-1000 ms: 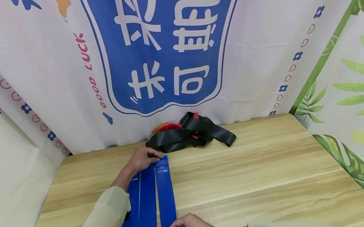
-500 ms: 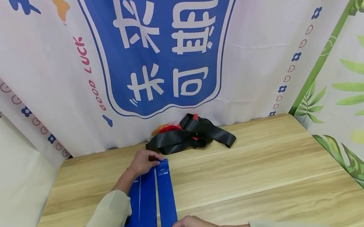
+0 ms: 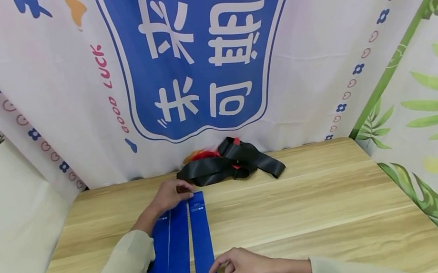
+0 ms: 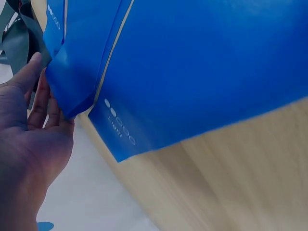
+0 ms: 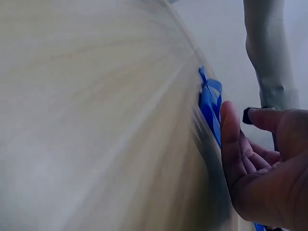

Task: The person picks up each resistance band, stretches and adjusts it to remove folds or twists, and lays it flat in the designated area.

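3 blue bands point(image 3: 202, 250) lie at 7 o'clock, likely light, floppy and slick, best taken by the ends; the left hand point(image 3: 171, 195) touches their 12 o'clock tips, pinch unclear; the right hand point(image 3: 244, 267), fingers half-curled and holding nothing, is at their 4 o'clock edge

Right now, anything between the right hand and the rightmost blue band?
Nothing visible. The right hand is at the right edge of the rightmost blue band, contact unclear. The left hand is by its far end; the black straps lie beyond.
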`<state>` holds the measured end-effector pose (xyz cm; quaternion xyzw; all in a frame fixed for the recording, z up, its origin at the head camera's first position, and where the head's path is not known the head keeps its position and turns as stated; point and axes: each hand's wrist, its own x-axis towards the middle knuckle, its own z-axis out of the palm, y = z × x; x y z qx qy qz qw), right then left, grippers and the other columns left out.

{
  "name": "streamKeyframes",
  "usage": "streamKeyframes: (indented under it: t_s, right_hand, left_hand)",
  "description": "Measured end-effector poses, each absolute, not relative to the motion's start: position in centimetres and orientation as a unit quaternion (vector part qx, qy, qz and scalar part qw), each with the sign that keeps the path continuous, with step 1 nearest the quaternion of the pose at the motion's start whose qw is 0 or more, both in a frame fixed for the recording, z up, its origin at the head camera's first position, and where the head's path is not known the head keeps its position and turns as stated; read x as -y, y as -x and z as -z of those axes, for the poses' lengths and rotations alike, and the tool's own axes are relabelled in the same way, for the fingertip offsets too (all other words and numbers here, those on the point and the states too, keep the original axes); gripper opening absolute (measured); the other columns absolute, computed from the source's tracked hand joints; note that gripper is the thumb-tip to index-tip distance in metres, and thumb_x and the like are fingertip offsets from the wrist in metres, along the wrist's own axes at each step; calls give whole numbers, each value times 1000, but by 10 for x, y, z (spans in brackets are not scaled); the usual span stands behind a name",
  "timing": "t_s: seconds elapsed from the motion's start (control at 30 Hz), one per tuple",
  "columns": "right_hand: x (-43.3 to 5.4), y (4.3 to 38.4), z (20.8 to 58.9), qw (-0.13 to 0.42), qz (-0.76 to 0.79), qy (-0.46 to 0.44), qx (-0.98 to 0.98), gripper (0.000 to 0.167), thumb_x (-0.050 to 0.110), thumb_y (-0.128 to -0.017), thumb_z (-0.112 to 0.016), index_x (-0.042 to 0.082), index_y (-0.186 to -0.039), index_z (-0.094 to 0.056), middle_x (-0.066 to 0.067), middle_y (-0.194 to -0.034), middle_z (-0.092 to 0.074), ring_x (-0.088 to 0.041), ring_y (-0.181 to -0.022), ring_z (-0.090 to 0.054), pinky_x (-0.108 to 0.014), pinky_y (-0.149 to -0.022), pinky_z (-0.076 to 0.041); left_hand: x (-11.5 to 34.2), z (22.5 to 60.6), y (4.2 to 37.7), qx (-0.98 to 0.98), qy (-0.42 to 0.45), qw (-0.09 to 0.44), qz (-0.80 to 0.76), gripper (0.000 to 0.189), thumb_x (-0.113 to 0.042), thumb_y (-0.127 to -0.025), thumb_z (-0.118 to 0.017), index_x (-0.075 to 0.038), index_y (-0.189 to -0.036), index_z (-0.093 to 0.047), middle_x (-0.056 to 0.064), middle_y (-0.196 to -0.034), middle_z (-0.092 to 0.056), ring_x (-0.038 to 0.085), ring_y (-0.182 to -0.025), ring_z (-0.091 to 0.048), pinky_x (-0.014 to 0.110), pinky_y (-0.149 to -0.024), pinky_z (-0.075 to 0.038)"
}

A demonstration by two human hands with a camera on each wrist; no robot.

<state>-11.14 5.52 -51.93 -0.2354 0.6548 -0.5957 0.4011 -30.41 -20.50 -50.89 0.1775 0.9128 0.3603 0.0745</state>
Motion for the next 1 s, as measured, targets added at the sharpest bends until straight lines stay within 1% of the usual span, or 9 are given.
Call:
streamKeyframes:
  t_s: [0.17,0.23,0.33,0.43,0.57,0.7,0.8,0.87,1.0]
  right_hand:
    - [-66,126,517,379,585,248,-672,24,12,-104,-67,0,-125,-71,-31,-83,-74,-11,-56,-66,-22,-50,-55]
    - [-71,132,517,370,581,248,-682,23,13,-104,-68,1,-124,-72,-27,-82,-75,-11,-56,-66,-20,-49,-53]
    - [-78,141,516,352,569,252,-699,23,14,-103,-70,3,-123,-73,-22,-82,-76,-11,-57,-67,-21,-50,-54]
    - [-86,151,514,338,555,255,-716,24,15,-103,-70,3,-124,-72,-19,-83,-77,-15,-60,-68,-24,-51,-55]
    - [-97,167,512,309,536,263,-741,25,15,-103,-70,2,-124,-72,-18,-84,-77,-22,-63,-71,-28,-53,-57]
    - [-110,185,511,262,508,277,-773,24,13,-103,-71,2,-124,-72,-15,-86,-77,-28,-69,-74,-25,-57,-56]
    - [-120,198,508,227,488,291,-791,25,13,-103,-70,0,-125,-71,-15,-90,-77,-30,-74,-74,-23,-59,-54]
    - [-127,206,506,204,475,298,-802,26,14,-103,-70,-1,-125,-71,-14,-93,-77,-28,-77,-73,-23,-61,-54]
    - [-139,224,504,152,452,297,-827,26,14,-102,-72,0,-123,-73,-8,-98,-77,-16,-83,-70,-23,-72,-55]
  left_hand:
    - [208,502,303,-908,-164,62,-380,14,-11,-98,-77,-7,-112,-80,6,-106,-76,24,-95,-64,45,-93,-57]
    - [209,499,303,-906,-152,53,-392,15,-13,-99,-76,-8,-113,-80,7,-107,-76,26,-98,-63,46,-94,-56]
    - [209,495,302,-902,-142,34,-407,19,-17,-101,-75,-8,-116,-79,10,-112,-75,29,-101,-63,46,-95,-56]
    - [209,492,300,-895,-125,18,-429,23,-20,-102,-74,-7,-120,-77,13,-117,-75,30,-104,-63,44,-95,-56]
    - [205,488,297,-886,-102,3,-452,26,-21,-102,-74,-7,-124,-75,13,-121,-74,30,-107,-65,44,-97,-56]
    - [198,485,295,-883,-96,-9,-460,29,-20,-102,-74,-9,-128,-74,13,-125,-72,31,-110,-64,47,-100,-56]
    - [192,484,295,-882,-100,-17,-461,32,-20,-102,-74,-8,-132,-72,15,-127,-70,33,-113,-62,49,-103,-54]
    - [190,485,297,-881,-99,-20,-462,35,-19,-102,-74,-8,-134,-70,16,-129,-68,35,-116,-61,51,-105,-54]
    - [190,487,301,-880,-93,-17,-465,39,-20,-102,-74,-7,-138,-67,19,-136,-64,40,-124,-58,55,-110,-50]
